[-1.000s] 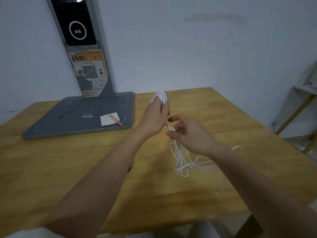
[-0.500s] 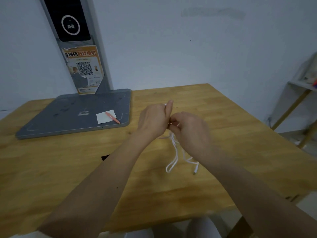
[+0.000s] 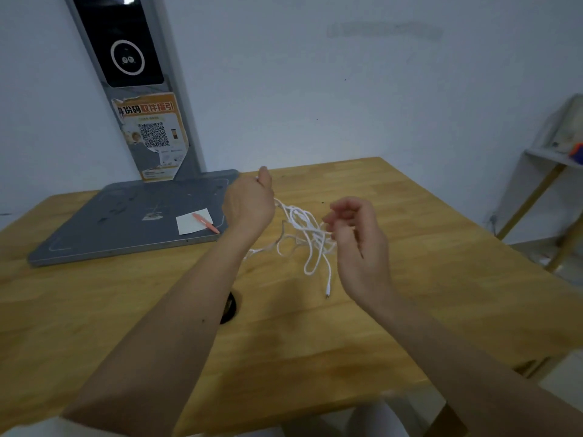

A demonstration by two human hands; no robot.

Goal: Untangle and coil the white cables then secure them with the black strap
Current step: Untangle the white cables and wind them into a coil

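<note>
1. The white cables (image 3: 303, 234) were strung in loose loops above the wooden table (image 3: 410, 247), between both hands.
2. One end was pinched in the closed fingers of the left hand (image 3: 249, 206).
3. The right hand (image 3: 356, 244) was held half-curled beside the tangle; a firm grip could not be told.
4. The black strap (image 3: 229, 307) lay partly hidden under the left forearm.

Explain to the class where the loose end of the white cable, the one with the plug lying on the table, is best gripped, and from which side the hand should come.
Probably pinch the white cable just behind its plug, coming from above with the right hand. That stretch lies straight and alone on the table, clear of the tangled loops running to the left hand.
</note>
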